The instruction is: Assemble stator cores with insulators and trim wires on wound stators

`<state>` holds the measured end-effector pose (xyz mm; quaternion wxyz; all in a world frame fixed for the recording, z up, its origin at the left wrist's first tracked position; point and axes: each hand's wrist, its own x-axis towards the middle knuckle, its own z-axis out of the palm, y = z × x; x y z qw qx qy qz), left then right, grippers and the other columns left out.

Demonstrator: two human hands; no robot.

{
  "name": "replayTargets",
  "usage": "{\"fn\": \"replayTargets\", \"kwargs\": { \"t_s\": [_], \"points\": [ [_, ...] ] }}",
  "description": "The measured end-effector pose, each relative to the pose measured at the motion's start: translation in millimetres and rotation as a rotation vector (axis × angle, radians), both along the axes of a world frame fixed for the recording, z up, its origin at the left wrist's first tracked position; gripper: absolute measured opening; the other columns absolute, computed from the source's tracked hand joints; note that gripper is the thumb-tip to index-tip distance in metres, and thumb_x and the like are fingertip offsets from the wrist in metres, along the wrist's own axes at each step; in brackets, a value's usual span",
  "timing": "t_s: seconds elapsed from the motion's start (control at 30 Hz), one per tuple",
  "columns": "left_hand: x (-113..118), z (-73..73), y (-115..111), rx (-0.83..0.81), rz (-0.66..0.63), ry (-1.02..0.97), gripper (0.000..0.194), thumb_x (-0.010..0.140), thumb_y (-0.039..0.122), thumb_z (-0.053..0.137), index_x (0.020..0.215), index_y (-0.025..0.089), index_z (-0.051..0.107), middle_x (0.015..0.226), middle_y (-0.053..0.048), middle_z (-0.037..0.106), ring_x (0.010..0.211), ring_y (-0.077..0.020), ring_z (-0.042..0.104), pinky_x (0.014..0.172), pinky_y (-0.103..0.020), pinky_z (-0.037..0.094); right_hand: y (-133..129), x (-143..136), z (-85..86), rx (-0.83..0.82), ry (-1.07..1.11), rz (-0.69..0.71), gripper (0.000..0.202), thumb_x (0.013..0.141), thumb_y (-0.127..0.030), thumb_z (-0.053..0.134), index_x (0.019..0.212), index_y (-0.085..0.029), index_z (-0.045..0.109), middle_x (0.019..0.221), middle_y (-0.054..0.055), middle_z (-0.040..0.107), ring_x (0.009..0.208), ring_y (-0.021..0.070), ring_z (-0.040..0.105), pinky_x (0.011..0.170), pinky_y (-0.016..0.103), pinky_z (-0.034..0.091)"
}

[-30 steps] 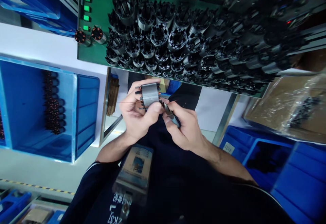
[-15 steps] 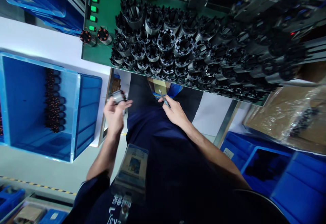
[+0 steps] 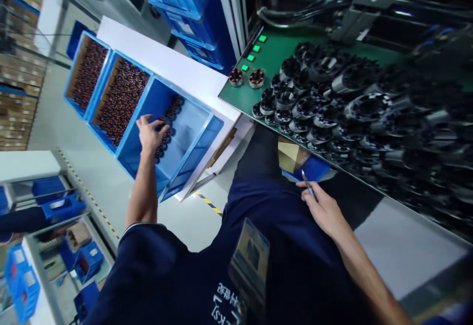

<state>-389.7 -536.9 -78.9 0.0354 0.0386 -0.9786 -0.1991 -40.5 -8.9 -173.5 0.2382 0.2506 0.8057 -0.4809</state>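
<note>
My left hand (image 3: 151,135) is over the nearest blue bin (image 3: 190,123) on the left, its fingers curled round a dark cylindrical part (image 3: 159,126). Just beside it, a row of similar copper-wound parts (image 3: 173,110) lies in that bin. In front of my lap, my right hand (image 3: 320,203) grips a slim pen-like tool (image 3: 308,186) with its tip pointing up and away. Many black and silver slotted cores (image 3: 320,111) are piled on the green bench (image 3: 236,93). Two copper-wound cores (image 3: 256,78) stand at the bench's left corner.
Two more blue bins full of copper-wound parts (image 3: 120,93) stand farther left on the white table (image 3: 166,61). Stacked blue crates (image 3: 192,24) are behind it. Machine rails and cables (image 3: 314,12) overhang the bench, near green buttons (image 3: 256,48).
The view has turned left. My left hand has moved from in front of my body to over the blue bin, with its part. My right hand still holds the tool.
</note>
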Motion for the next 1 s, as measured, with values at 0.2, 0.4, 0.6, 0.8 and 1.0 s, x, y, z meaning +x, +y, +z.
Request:
{"fn": "replayTargets", "kwargs": {
  "t_s": [0.2,0.4,0.6,0.8,1.0],
  "points": [
    [-2,-44.8,20,-0.136,0.088,-0.261,0.035,0.095,0.043,0.096,0.092,0.018,0.071,0.143,-0.023,0.068,0.151,-0.0413,0.048,0.132,-0.061,0.041,3,3,-3.2,0.031,-0.032,0.025,0.051,0.092,-0.059,0.061,0.127,-0.028,0.084,0.103,0.011,0.09,0.086,0.0333,0.083,0.086,0.043,0.063],
    [-15,-29.0,29,-0.034,0.059,-0.147,0.048,0.088,0.046,0.1,0.092,0.023,0.059,0.13,-0.021,0.068,0.151,-0.0463,0.05,0.124,-0.067,0.046,8,15,0.2,0.034,-0.068,-0.028,0.056,0.09,-0.061,0.06,0.13,-0.029,0.084,0.094,0.008,0.088,0.079,0.0328,0.08,0.084,0.046,0.063],
    [-58,-19.4,108,0.246,-0.328,0.162,0.06,0.1,0.075,0.087,0.105,0.017,0.071,0.133,-0.008,0.067,0.145,-0.0263,0.055,0.134,-0.061,0.038,2,17,0.3,-0.01,-0.039,-0.032,0.055,0.096,-0.06,0.056,0.13,-0.025,0.083,0.098,0.008,0.087,0.086,0.0297,0.083,0.091,0.043,0.065],
    [-101,-36.0,223,0.03,-0.676,-0.005,0.051,0.098,0.059,0.097,0.129,0.021,0.084,0.172,-0.019,0.062,0.159,-0.0428,0.047,0.138,-0.07,0.041,7,13,17.0,-0.027,0.047,0.003,0.053,0.1,-0.062,0.067,0.132,-0.026,0.086,0.108,0.008,0.089,0.083,0.0261,0.076,0.092,0.04,0.062],
    [-112,-38.2,245,-0.104,-0.74,-0.086,0.069,0.102,0.089,0.08,0.102,0.021,0.081,0.169,-0.026,0.067,0.161,-0.0503,0.054,0.136,-0.071,0.046,17,36,23.4,-0.01,0.149,-0.178,0.05,0.097,-0.059,0.07,0.128,-0.023,0.086,0.1,0.006,0.087,0.084,0.0236,0.076,0.084,0.035,0.059]
  ]
}}
